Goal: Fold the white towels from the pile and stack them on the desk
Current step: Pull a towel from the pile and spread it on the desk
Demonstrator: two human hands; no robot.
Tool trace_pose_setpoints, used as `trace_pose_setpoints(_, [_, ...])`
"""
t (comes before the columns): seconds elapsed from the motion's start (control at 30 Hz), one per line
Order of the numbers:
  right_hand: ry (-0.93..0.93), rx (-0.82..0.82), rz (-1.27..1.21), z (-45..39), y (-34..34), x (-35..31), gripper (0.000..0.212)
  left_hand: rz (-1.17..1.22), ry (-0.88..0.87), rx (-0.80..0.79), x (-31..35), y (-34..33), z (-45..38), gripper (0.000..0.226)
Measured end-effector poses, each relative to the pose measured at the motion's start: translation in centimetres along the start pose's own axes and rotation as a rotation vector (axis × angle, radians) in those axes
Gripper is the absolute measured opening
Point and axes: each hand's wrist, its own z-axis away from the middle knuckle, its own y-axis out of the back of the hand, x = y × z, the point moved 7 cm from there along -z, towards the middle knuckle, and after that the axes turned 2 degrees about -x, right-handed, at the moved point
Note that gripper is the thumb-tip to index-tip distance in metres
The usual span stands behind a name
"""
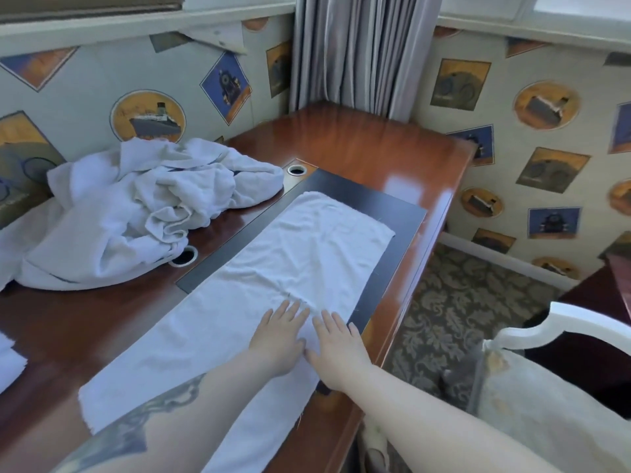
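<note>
Seen from above, left hand (280,336) and right hand (336,349) laid flat side by side on a long white towel (273,278), palms down, fingers straight and slightly spread, thumbs nearly touching, gripping nothing. Both forearms reaching in from the near edge of the desk (358,145), the left one tattooed. Towel spread lengthwise from the near edge toward the far right corner, its far half lying on a dark inlaid mat (386,206), its near end draped over the desk's front edge. Hands pressed on the towel's middle, close to the desk's right edge. Crumpled pile (146,206) of white towels heaped at the desk's left side, against the wall, partly covering one round cable hole (186,256); a second hole (297,170) open just beyond the pile, at the mat's far left corner. Nothing visible inside either hole. Corner of more white cloth (8,360) at the left edge, too cut off to tell whether folded. Grey curtain (355,52) hanging behind the desk's far corner; wallpaper (146,114) printed with ships and locomotives on both walls. White chair (560,329) and patterned carpet (454,302) to the right of the desk.
</note>
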Motion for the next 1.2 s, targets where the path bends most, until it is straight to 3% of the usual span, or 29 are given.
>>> trace_pose_setpoints(0.33, [-0.125, 0.1, -0.037, -15.2, 12.2, 14.4, 0.066, -0.059, 0.064, -0.056, 1.9, 6.1, -18.5, 0.063])
trace_pose_setpoints(0.5, [-0.235, 0.144, -0.235, -20.7, 14.4, 21.4, 0.062, -0.229, 0.088, -0.079, -0.4, 10.6, -28.9, 0.065])
trace_pose_setpoints(0.63, [-0.34, 0.244, -0.414, -23.4, 15.8, 24.9, 0.044, -0.373, 0.121, -0.03, -3.3, 14.9, -35.3, 0.067])
trace_pose_setpoints(0.77, [-0.419, 0.226, -0.494, -24.9, 16.1, 26.7, 0.028, -0.47, 0.064, -0.002, -4.6, 17.2, -39.9, 0.057])
trace_pose_setpoints(0.97, [-0.373, 0.166, -0.429, -25.1, 16.2, 26.2, 0.017, -0.609, -0.075, 0.029, -4.2, 16.6, -42.8, 0.041])
trace_pose_setpoints(1.1, [-0.322, 0.162, -0.453, -25.2, 16.2, 25.2, 0.014, -0.564, -0.11, -0.098, -4.7, 16.4, -42.9, 0.014])
trace_pose_setpoints(1.2, [-0.333, 0.091, -0.49, -25.3, 15.7, 25.0, 0.02, -0.505, -0.057, -0.177, -5.4, 16.2, -42.6, 0.013])
